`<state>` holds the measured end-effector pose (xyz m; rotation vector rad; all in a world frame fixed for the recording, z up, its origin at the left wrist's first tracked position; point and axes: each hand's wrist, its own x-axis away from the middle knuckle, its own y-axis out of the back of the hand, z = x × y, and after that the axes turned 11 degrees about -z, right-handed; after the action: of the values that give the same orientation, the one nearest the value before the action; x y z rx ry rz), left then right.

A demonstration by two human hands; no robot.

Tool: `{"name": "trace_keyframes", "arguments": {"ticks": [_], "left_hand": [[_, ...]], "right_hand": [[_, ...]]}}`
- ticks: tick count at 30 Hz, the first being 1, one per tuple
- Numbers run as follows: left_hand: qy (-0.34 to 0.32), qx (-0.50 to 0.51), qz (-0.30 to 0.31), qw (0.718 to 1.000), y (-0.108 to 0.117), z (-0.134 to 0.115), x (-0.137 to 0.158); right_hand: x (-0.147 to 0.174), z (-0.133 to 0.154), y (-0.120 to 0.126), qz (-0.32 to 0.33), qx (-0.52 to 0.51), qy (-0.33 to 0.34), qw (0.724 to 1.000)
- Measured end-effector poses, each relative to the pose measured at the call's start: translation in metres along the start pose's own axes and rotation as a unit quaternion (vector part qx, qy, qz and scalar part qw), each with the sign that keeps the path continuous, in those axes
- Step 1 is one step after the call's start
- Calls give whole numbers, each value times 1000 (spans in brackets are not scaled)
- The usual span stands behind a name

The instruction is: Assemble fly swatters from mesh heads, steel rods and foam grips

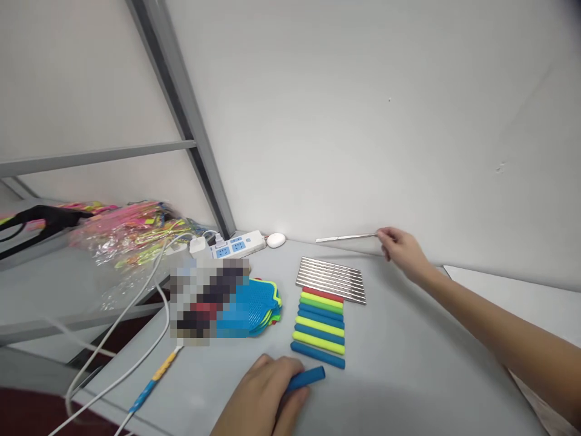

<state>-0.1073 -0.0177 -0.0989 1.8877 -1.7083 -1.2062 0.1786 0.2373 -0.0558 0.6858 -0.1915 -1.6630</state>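
Note:
My left hand (267, 393) is closed around a blue tube (307, 378), whose open end points right. My right hand (399, 248) pinches one end of a thin silvery metal rod (347, 237), held roughly level near the wall. Below that rod, several similar metal rods (331, 278) lie side by side on the grey table. Directly in front of them is a row of coloured tubes (319, 324) in red, yellow, green and blue. Left of the row sits a stack of flat perforated plastic pieces (254, 306), blue on top, resembling fly swatter heads.
A white power strip (240, 244) and a small white rounded device (276, 240) stand by the wall. White cables (158, 345) hang over the table's left edge. Colourful plastic-wrapped goods (131, 230) fill the shelf at left, beside a grey metal post (195, 127).

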Motion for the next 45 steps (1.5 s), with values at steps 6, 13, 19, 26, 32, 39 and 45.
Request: {"name": "trace_keyframes", "arguments": {"ticks": [6, 13, 19, 26, 32, 39, 45], "left_hand": [[52, 37, 36, 997, 10, -21, 1], [136, 189, 186, 955, -23, -92, -6], [50, 68, 175, 981, -69, -107, -11], [37, 60, 181, 981, -70, -98, -5], [34, 14, 191, 981, -73, -103, -8], [46, 16, 207, 977, -71, -107, -12], [17, 17, 211, 977, -71, -106, -12]], "right_hand": [[52, 18, 75, 33, -174, -65, 982], [140, -15, 91, 121, -307, -240, 913], [142, -43, 87, 67, -369, -278, 884], [143, -47, 92, 45, -343, -261, 901], [146, -46, 92, 37, -351, -261, 899], [150, -39, 94, 47, -391, -259, 882], [149, -41, 93, 59, -400, -264, 876]]}}
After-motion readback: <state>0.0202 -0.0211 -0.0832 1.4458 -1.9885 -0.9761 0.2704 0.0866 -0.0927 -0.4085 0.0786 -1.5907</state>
